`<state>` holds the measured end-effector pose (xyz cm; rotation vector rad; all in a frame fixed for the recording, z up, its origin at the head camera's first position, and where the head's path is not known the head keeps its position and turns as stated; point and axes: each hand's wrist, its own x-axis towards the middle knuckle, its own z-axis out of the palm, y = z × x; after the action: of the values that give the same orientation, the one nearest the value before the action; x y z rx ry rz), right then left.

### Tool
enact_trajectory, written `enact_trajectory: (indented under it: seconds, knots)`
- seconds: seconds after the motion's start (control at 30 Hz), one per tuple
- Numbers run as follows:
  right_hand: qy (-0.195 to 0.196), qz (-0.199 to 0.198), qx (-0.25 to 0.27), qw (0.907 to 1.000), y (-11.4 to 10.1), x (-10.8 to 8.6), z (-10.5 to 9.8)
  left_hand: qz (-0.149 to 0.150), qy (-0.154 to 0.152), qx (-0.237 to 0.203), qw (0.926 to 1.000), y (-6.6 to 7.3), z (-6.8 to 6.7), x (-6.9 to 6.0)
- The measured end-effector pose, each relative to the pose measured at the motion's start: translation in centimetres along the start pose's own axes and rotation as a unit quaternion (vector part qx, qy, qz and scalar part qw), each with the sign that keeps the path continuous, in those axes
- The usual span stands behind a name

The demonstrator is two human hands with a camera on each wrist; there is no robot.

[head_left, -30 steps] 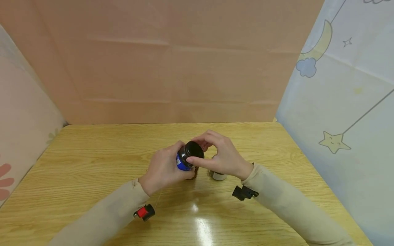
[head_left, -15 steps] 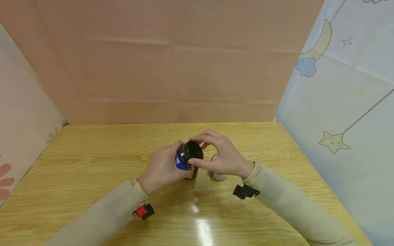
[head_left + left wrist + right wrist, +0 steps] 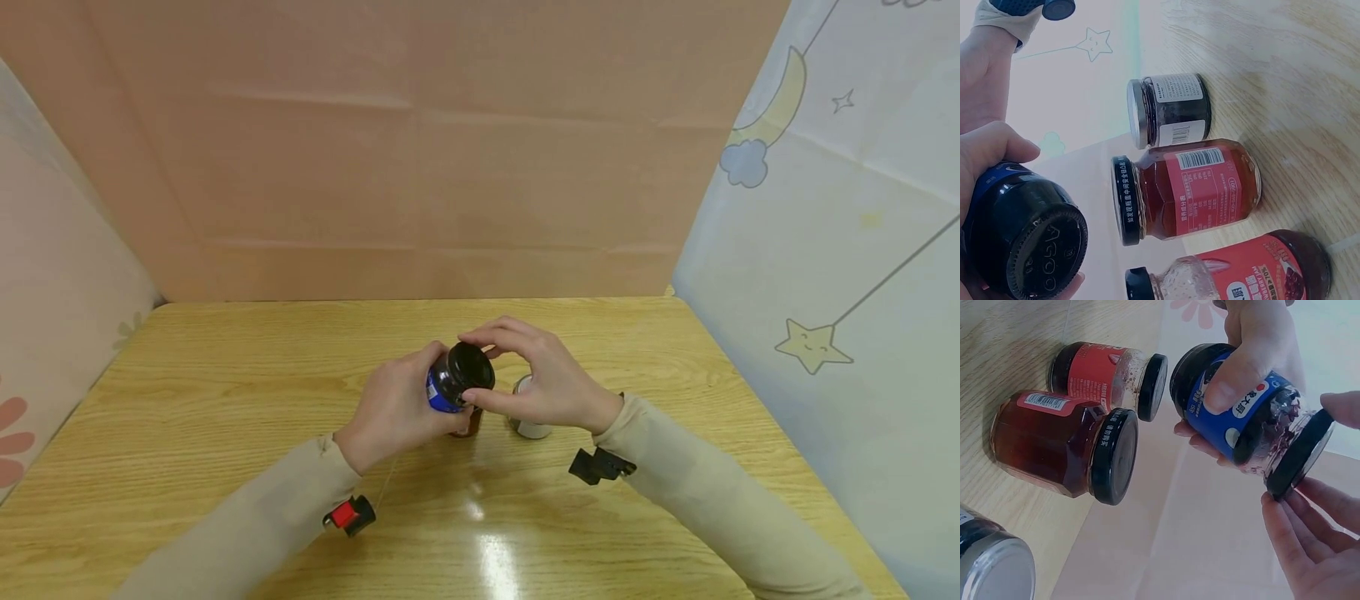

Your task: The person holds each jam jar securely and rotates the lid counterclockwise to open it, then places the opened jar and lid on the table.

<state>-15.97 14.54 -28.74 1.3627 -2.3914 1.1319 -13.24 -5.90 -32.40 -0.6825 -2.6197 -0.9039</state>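
Note:
My left hand [image 3: 390, 408] grips a glass jar with a blue label [image 3: 1229, 403] round its body, held tilted above the table. Dark contents show through the glass near its neck. On the jar sits a black lid [image 3: 474, 367]. My right hand [image 3: 551, 379] holds this lid by its rim, thumb on the near side and fingers on the far side. The left wrist view shows the jar's embossed glass base [image 3: 1050, 250].
Behind the hands stand a red-brown jam jar with a black lid [image 3: 1210, 190], a red-labelled jar, partly used [image 3: 1097, 375], and a small dark jar with a silver lid [image 3: 1179, 109]. All are on the wooden table [image 3: 225, 358], with a fabric backdrop [image 3: 420, 167] behind.
Along the lid's rim, my right thumb has shifted slightly right and the fingertips slightly left. The jar has drifted a little left; the left hand's grip looks the same.

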Motion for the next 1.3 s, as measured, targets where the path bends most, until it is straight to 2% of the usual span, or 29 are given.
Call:
enact_trajectory:
  seconds: [0.17, 0.27, 0.43, 0.6, 0.83, 1.3]
  knots:
    - [0.005, 0.021, -0.002, 0.9998, -0.1, 0.0, 0.0, -0.003, 0.002, -0.006, 1.0000, 0.0, 0.0, 0.0]
    - [0.014, 0.067, -0.014, 0.9975, -0.3, 0.3, 0.0, -0.005, 0.001, -0.006, 1.0000, 0.1, 0.0, -0.1]
    - [0.018, 0.152, -0.039, 0.9874, -0.8, 0.8, -0.1, -0.008, 0.004, -0.002, 1.0000, 0.2, -0.1, -0.1]
    - [0.008, 0.186, -0.060, 0.9808, -1.1, 1.2, -0.2, -0.014, 0.002, -0.003, 0.9999, 0.4, -0.2, 0.0]
    - [0.001, 0.178, -0.070, 0.9815, -1.2, 1.3, -0.1, -0.011, -0.005, 0.006, 0.9999, 0.5, -0.2, 0.1]
    - [-0.012, 0.138, -0.040, 0.9895, -1.3, 1.1, -0.4, -0.007, -0.001, 0.002, 1.0000, 0.4, -0.1, 0.1]
